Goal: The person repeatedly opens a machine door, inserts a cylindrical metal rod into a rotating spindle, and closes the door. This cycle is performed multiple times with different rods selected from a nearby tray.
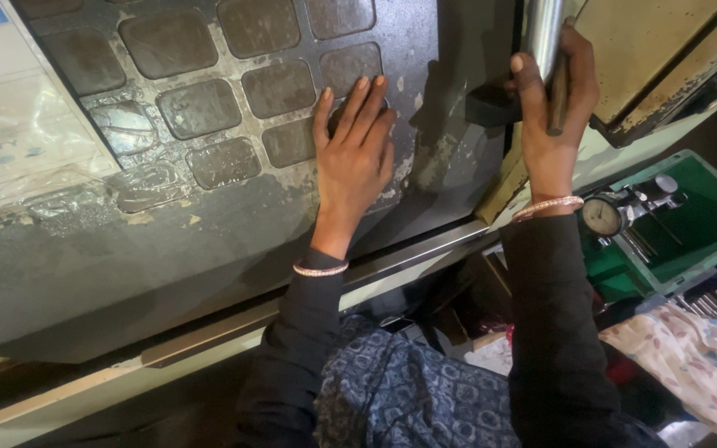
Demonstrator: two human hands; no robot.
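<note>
Left hand point(357, 158) flat on worn grey control panel point(209, 207), fingertips on a square button point(352, 66); right hand point(551, 108) gripping polished steel bar point(541, 29). Nearby, dial gauge point(603, 216) in green case point(699, 211).

The control panel point(209, 166) is dark grey with dull brown square keys point(201, 108). At two o'clock, a shiny silver bar point(541, 29). At four o'clock, a green case point(699, 216) and a cream floral cloth point(690, 357). Both sleeves point(558, 332) are black.
</note>
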